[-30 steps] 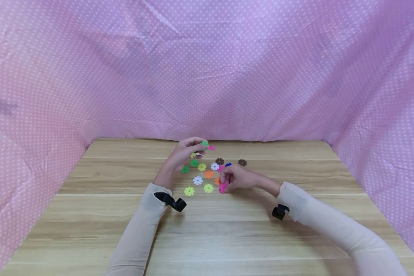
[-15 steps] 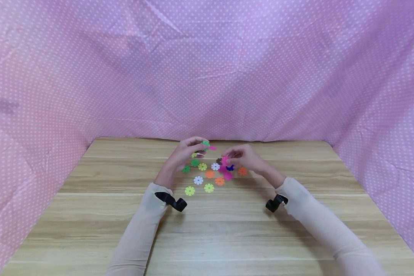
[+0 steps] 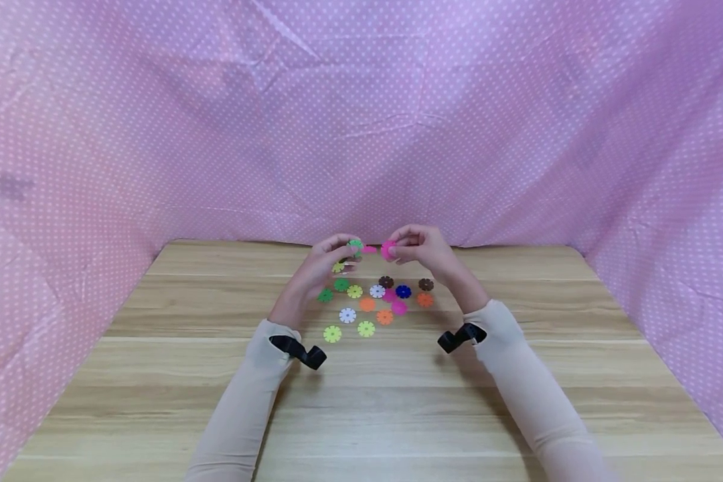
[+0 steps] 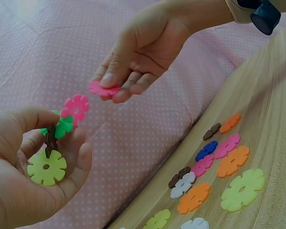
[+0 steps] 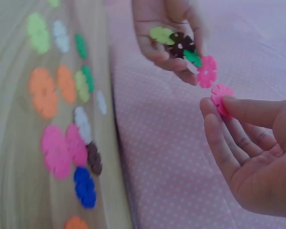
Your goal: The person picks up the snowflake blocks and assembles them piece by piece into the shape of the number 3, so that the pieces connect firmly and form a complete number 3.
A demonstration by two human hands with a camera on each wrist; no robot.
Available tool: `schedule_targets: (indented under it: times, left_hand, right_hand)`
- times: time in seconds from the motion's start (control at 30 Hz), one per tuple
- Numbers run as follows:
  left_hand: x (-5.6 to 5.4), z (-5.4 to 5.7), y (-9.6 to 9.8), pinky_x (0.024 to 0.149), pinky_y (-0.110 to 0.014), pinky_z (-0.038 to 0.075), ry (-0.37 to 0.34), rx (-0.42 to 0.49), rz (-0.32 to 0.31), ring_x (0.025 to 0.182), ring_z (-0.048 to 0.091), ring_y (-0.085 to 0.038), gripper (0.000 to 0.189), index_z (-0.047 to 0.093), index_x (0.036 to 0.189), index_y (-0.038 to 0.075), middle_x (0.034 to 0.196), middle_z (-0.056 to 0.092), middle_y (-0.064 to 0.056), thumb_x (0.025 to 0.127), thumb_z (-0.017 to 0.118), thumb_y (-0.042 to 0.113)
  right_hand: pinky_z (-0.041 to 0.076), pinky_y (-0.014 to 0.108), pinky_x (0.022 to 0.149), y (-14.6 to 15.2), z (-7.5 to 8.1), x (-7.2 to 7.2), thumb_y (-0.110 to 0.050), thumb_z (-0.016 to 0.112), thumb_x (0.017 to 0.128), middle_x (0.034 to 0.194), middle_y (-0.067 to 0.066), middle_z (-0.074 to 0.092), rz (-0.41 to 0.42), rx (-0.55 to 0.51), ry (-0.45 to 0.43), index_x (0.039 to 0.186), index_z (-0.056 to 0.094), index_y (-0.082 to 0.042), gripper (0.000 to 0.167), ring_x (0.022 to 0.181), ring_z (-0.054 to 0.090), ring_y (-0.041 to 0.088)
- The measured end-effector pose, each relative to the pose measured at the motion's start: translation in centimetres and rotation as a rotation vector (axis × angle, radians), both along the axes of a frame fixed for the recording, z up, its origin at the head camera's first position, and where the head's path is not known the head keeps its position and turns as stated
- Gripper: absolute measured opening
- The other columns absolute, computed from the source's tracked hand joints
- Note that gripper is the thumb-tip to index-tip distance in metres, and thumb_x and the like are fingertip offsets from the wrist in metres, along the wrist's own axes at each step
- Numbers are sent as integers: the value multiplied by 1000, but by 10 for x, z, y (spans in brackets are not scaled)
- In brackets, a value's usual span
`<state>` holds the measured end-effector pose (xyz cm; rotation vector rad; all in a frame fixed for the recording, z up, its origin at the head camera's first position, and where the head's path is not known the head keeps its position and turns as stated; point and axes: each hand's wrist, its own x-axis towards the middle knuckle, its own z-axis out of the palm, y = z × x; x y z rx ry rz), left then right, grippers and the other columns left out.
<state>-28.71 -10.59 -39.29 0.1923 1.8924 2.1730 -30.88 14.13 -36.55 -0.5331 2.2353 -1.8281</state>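
Note:
My left hand [image 3: 322, 264] holds a short chain of linked snowflake discs, its thumb and index finger pinching the green disc [image 4: 63, 126]. A brown disc [image 4: 50, 141] joins the green one to a yellow-green disc [image 4: 46, 168] near the palm. At the chain's outer end sticks out a pink disc [image 4: 75, 109]. Facing it, my right hand [image 3: 430, 254] pinches a loose pink snowflake disc [image 5: 221, 99] between thumb and fingers. In the head view a narrow gap separates the two pink discs. Both hands are raised above the far part of the table.
Several loose discs lie flat on the wooden table [image 3: 361, 408] below the hands, among them a blue disc [image 3: 403, 291], an orange disc [image 3: 384, 317] and a white disc [image 3: 347, 315]. A pink dotted cloth [image 3: 361, 134] hangs behind the table's back edge.
My right hand has lifted a pink disc from the front of the loose discs and carried it back and up, close to the chain. My left hand has risen only slightly.

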Motion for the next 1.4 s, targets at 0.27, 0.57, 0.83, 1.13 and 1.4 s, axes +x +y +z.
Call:
schedule_targets:
  times: [0.27,0.57,0.83,1.13,1.4]
  left_hand:
    - [0,1,0,111,-51,49,-7,25,2,100,66,-14,15,64,118,15,109,66,4,104,59,18]
    - [0,-1,-1,105,-44,54,-3,24,30,97,65,-13,17,63,119,14,106,65,3,104,59,18]
    - [0,-1,0,105,-43,53,-10,27,34,98,65,-13,19,62,122,12,107,64,2,104,59,17]
    - [-1,-2,1,104,-40,56,-6,27,26,105,62,-19,27,60,128,8,107,61,2,104,61,20]
    - [0,-1,4,103,-43,56,9,10,43,96,62,-13,36,59,131,6,102,61,3,99,68,18]
  right_hand:
    - [65,33,81,-8,6,0,3,73,89,89,4,77,-30,-133,-83,102,65,-1,16,80,74,15]
    - [64,42,86,-15,-1,2,1,72,92,92,-1,76,-37,-152,-57,125,62,9,35,82,74,13]
    - [62,50,89,-20,-4,4,-1,73,91,90,-2,76,-50,-132,-42,119,65,8,30,82,75,16]
    - [62,53,87,-21,-6,5,-3,75,91,89,-1,77,-61,-111,7,117,66,7,29,81,75,15]
    - [66,40,78,-21,-8,5,-5,77,90,84,-4,77,-78,-103,34,114,69,7,29,78,75,13]
